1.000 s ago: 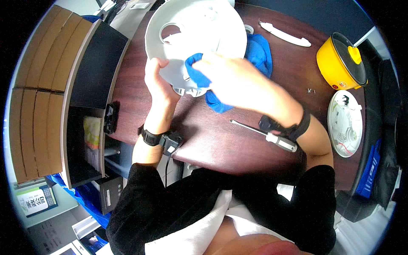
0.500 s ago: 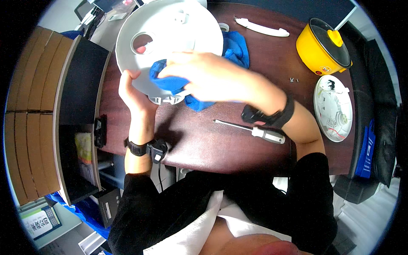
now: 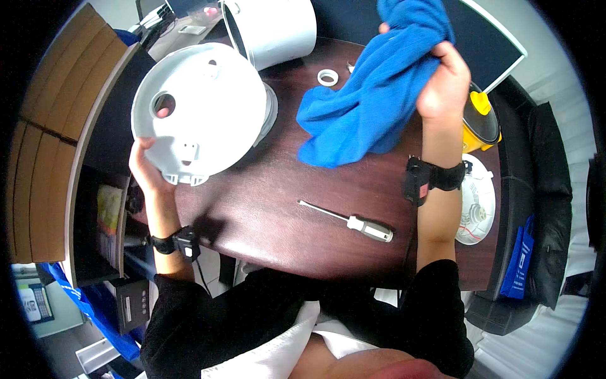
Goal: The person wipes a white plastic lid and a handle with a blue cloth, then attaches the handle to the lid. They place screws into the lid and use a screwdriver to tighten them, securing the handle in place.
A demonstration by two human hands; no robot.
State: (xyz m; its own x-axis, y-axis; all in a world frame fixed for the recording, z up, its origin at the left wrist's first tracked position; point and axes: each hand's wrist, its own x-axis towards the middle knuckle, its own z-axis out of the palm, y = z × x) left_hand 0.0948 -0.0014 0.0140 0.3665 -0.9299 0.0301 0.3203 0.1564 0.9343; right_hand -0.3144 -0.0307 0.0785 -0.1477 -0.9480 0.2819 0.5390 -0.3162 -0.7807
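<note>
On the desk (image 3: 265, 211): one screwdriver (image 3: 369, 228), one white ring (image 3: 327, 78)
Left hand (image 3: 149, 169): clamped on one round white cover (image 3: 214, 114), mostly to its right
Right hand (image 3: 445, 88): gripping one blue cloth (image 3: 372, 95), spread to its left

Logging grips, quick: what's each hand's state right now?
Left hand: closed, holding the white disc by its edge.
Right hand: closed, holding the blue cloth.

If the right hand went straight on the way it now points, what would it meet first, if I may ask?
Beyond the blue cloth in its grasp, the right hand would probably meet the dark partition panel ahead first, though depth is unclear.
</note>
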